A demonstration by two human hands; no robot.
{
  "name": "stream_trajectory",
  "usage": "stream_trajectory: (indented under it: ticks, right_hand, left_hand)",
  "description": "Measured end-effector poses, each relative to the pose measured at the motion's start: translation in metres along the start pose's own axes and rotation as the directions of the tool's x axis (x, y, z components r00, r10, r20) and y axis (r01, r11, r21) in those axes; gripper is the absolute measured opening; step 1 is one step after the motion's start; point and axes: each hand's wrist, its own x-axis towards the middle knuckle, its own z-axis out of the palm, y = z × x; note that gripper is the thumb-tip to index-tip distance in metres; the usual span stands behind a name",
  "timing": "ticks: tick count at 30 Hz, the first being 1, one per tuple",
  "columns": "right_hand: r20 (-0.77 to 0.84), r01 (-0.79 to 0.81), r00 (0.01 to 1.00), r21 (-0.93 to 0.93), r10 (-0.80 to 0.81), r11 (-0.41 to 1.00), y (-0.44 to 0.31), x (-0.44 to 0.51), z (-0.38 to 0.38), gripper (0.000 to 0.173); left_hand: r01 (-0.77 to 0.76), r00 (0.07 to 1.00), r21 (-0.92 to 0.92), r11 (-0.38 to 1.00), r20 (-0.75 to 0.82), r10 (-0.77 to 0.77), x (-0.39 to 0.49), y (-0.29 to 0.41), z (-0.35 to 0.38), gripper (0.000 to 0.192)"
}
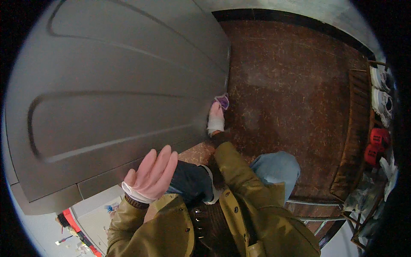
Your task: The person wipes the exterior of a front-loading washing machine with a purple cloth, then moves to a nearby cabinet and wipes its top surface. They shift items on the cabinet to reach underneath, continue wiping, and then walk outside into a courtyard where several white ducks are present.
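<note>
A large grey panelled door (pixel 112 119) fills the left side of the view. My left hand (pixel 152 175), in a pink glove with a white cuff, is raised near the door's lower part in view, its fingers extended and nothing in it. Farther off, my right hand (pixel 216 118), gloved alike, reaches down to the door's far edge and grips a purple cloth (pixel 222 102) there. Whether the cloth touches the door edge I cannot tell.
Brown patterned floor (pixel 282 96) lies beyond the door, bounded by a black baseboard (pixel 273 16). At right stands a wooden shoe rack (pixel 350 128) with white sneakers (pixel 381 102) and red items (pixel 379 146). A metal threshold strip (pixel 314 203) crosses the floor near my knee.
</note>
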Motion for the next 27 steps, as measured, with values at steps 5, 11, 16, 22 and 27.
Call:
stream_trajectory:
  ticks: [5, 11, 16, 22, 27]
  right_hand:
    - [0.024, 0.438, 0.89, 0.237, -0.456, 0.867, -0.139, -0.093, 0.02, 0.046]
    - [0.196, 0.515, 0.203, 0.812, -0.959, 0.275, -0.301, -0.185, 0.027, 0.059]
    - [0.333, 0.907, -0.347, 0.358, -0.877, -0.223, -0.329, -0.142, 0.022, 0.065]
    - [0.104, 0.74, 0.651, 0.135, -0.752, 0.659, -0.18, -0.078, 0.015, 0.044]
    - [0.07, 0.308, 0.949, -0.008, -0.307, 0.951, -0.042, 0.015, -0.003, 0.068]
  left_hand:
    - [-0.01, 0.987, 0.051, 0.999, -0.16, 0.018, -0.002, 0.0, 0.013, 0.034]
    - [-0.024, 0.936, 0.112, 0.993, -0.346, 0.061, 0.003, -0.003, 0.025, 0.03]
    - [-0.271, 0.863, 0.218, 0.937, -0.377, 0.337, 0.009, -0.02, 0.029, 0.026]
    - [-0.08, 0.898, 0.136, 0.988, -0.421, 0.13, 0.0, -0.01, 0.033, 0.033]
    - [-0.015, 0.959, 0.128, 0.992, -0.28, 0.05, -0.011, -0.004, 0.023, 0.034]
